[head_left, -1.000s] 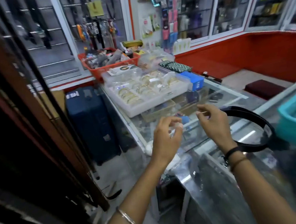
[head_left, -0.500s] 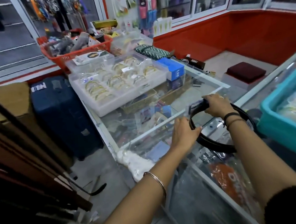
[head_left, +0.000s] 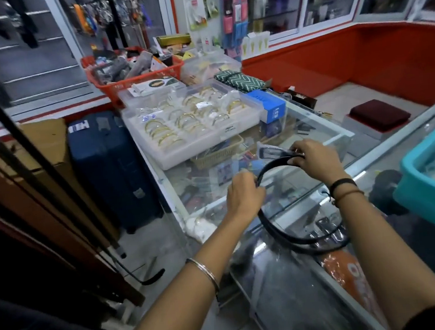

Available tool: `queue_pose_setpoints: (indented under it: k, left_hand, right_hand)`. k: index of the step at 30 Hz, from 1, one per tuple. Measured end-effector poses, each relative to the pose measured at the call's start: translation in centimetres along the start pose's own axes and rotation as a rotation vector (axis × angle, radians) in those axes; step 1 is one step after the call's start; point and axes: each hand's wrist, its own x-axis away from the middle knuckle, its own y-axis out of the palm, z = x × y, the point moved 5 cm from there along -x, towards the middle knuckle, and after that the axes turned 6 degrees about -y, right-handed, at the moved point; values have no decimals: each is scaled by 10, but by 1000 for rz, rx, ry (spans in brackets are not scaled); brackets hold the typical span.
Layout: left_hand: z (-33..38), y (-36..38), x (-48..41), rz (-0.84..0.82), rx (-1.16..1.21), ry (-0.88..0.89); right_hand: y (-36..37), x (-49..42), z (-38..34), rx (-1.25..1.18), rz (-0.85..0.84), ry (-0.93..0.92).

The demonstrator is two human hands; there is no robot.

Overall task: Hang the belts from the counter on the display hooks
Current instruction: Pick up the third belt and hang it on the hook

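Note:
A black belt coiled in a loop hangs over the glass counter, held by both hands. My left hand grips the loop's left side. My right hand holds the top end, where a clear plastic tag or buckle end sticks out to the left. The loop's lower part rests near the counter's front edge. At the far left, dark belts hang on a slatted display wall, and more straps hang on hooks behind the red basket.
On the counter stand a clear tray of gold bangles, a blue box, a red basket of goods, and a teal tub at right. A navy suitcase stands on the floor beside the counter, and a dark wooden frame rises at left.
A second ago my hands were raised and apart from the belt loop. They have since come down onto it, and the view has tilted down toward the counter.

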Motion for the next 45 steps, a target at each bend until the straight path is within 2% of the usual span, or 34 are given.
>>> queue_pose_setpoints:
  k: [7, 13, 16, 22, 25, 27, 30, 32, 38, 45]
  left_hand:
    - [-29, -102, 31, 229, -20, 15]
    - [-58, -195, 83, 511, 2, 17]
    - [-70, -243, 117, 655, -42, 37]
    - [-73, -326, 184, 892, -90, 147]
    - [-64, -362, 214, 999, -24, 275]
    - [-53, -389, 234, 1019, 144, 383]
    - [-29, -420, 261, 929, 459, 516]
    - [-16, -439, 274, 896, 561, 570]
    - [1, -486, 297, 968, 543, 628]
    - [16, -545, 311, 1038, 530, 706]
  right_hand:
    - [-27, 10, -94, -234, 67, -229]
    - [-63, 36, -198, -611, 90, -365]
    - [-79, 49, -246, -783, 170, -424]
    - [-126, 76, -341, -1165, 305, -545]
    - [-151, 91, -381, -1322, 345, -625]
    - [-166, 100, -406, -1430, 372, -666]
    - [-186, 110, -439, -1563, 402, -716]
    - [-199, 114, -460, -1607, 429, -744]
    - [-241, 128, -519, -1724, 539, -838]
    - [-276, 124, -567, -1775, 562, -862]
